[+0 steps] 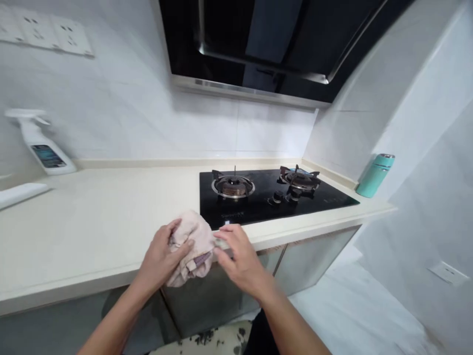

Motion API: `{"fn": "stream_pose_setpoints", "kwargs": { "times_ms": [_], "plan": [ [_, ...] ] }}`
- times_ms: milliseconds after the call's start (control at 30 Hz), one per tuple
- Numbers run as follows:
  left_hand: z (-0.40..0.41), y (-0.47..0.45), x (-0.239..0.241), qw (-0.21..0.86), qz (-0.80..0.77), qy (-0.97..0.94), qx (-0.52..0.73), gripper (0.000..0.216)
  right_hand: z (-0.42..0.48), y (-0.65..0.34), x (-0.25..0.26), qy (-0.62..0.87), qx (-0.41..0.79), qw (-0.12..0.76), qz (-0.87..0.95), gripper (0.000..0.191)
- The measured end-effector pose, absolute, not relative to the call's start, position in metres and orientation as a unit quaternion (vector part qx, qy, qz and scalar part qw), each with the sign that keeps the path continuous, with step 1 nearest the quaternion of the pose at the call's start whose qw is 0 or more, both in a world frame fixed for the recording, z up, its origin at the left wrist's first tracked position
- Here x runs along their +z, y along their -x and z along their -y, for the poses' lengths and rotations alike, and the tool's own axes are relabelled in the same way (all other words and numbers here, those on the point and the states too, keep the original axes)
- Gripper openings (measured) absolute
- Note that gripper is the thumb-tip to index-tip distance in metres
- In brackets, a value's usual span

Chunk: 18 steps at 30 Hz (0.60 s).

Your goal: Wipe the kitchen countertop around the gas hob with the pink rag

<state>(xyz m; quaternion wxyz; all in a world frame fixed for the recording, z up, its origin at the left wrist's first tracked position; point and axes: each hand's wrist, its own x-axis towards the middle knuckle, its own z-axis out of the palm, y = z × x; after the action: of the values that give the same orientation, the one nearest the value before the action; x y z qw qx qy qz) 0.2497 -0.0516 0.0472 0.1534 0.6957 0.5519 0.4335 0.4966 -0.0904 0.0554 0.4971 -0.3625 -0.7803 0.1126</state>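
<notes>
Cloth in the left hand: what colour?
The cloth is pale pink, with a small purplish patch near its lower edge; head view shows it.

Both bare forearms rise from the lower edge and slant inward, the left forearm up to the right, the right forearm up to the left. The left hand is bent in a grip, its thumb stretched across the front, most of its other fingers hidden. The right hand is loosely curved, index finger and thumb parted, their tips pointing toward the left hand.
</notes>
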Motion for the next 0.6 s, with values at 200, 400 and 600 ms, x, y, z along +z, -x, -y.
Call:
{"fn": "stream_pose_setpoints", "kwargs": {
  "times_ms": [200,400,600],
  "plan": [
    [0.064,-0.228,0.063,0.317,-0.49,-0.683,0.44,0.061,0.057,-0.438,0.08,0.45,0.096,0.295,0.837,0.069],
    [0.063,-0.21,0.065,0.36,-0.479,-0.632,0.492,0.06,0.04,-0.424,0.088,0.443,0.057,0.226,0.866,0.041],
    [0.061,-0.213,0.063,0.343,-0.47,-0.661,0.474,0.052,0.011,-0.488,0.074,0.432,0.172,0.388,0.796,0.033]
  ]
}}
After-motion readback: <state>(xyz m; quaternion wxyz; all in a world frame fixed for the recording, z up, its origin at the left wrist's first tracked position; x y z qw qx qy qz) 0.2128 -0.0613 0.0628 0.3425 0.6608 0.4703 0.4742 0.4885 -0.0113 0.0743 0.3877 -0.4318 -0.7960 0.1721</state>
